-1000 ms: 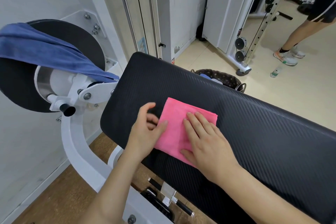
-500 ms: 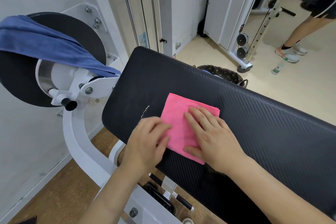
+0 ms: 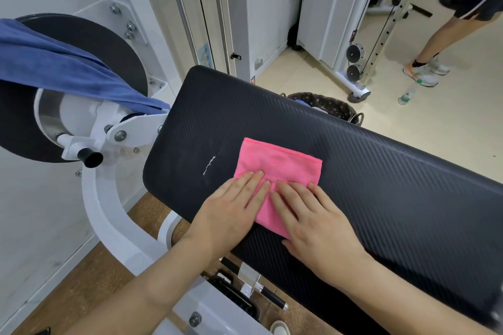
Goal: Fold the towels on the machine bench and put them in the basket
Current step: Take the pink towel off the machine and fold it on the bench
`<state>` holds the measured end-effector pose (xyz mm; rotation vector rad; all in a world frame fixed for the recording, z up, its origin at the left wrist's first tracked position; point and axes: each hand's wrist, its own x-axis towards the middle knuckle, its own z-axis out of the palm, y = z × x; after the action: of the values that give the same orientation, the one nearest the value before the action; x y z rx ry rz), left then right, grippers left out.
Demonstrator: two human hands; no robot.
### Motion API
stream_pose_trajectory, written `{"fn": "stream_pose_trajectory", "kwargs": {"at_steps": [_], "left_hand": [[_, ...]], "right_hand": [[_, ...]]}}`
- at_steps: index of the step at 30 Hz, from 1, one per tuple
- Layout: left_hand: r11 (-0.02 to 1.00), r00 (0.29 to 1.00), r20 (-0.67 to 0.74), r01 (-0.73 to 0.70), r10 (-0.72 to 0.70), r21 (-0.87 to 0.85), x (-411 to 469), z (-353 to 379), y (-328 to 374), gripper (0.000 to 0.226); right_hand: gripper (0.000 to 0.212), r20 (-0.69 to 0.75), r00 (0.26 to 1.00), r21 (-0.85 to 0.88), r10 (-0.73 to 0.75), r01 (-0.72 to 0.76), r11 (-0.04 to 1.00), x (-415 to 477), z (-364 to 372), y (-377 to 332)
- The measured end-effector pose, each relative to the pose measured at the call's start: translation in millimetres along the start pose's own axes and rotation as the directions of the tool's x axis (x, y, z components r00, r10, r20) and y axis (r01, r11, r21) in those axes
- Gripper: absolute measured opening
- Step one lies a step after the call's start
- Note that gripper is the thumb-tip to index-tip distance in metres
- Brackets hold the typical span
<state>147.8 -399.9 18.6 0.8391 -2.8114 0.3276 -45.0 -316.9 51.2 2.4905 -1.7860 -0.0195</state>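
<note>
A small pink towel (image 3: pixel 283 166), folded into a rough square, lies on the black padded bench (image 3: pixel 381 185). My left hand (image 3: pixel 234 209) lies flat on the towel's near left part, fingers straight. My right hand (image 3: pixel 315 223) presses flat on its near right part, beside the left. A blue towel (image 3: pixel 62 65) hangs over the black round pad of the machine at the left. Behind the bench's far edge stands the dark woven basket (image 3: pixel 326 105), partly hidden, with some cloth inside.
The white machine frame (image 3: pixel 109 215) curves down at the left of the bench. A person's legs (image 3: pixel 435 43) stand at the far right near a water bottle (image 3: pixel 407 95) on the floor. Cable-machine posts (image 3: pixel 185 13) rise behind the bench.
My left hand slid from the towel's left edge onto the towel and now lies flat next to the right hand. The camera view shifted slightly.
</note>
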Motion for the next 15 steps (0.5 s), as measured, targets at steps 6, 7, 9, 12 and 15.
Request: {"fn": "stream_pose_trajectory", "kwargs": {"at_steps": [6, 7, 9, 12, 15], "left_hand": [[0.985, 0.997, -0.025, 0.074, -0.078, -0.154, 11.4, -15.2, 2.7, 0.049], [0.979, 0.995, -0.01, 0.091, -0.095, -0.183, 11.9, -20.3, 3.7, 0.049], [0.967, 0.993, 0.056, 0.112, -0.102, -0.231, 8.7, -31.9, 8.4, 0.046], [0.94, 0.952, 0.3, 0.161, -0.068, -0.3, -4.2, -47.4, 24.1, 0.029], [0.904, 0.92, 0.386, 0.216, -0.063, -0.368, -15.7, -50.2, 39.3, 0.023]], "right_hand": [[0.055, -0.073, 0.997, 0.089, 0.034, -0.027, 0.996, 0.1, -2.1, -9.0], [0.053, -0.072, 0.997, 0.12, 0.034, -0.025, 0.992, 0.1, -8.4, -7.1], [0.046, -0.016, 1.0, 0.214, 0.027, -0.023, 0.977, -4.4, -22.3, -1.8], [0.04, 0.214, 0.976, 0.362, -0.029, -0.051, 0.931, -24.1, -36.1, 5.1], [0.05, 0.296, 0.954, 0.432, -0.04, -0.096, 0.897, -40.5, -34.5, 5.7]]}}
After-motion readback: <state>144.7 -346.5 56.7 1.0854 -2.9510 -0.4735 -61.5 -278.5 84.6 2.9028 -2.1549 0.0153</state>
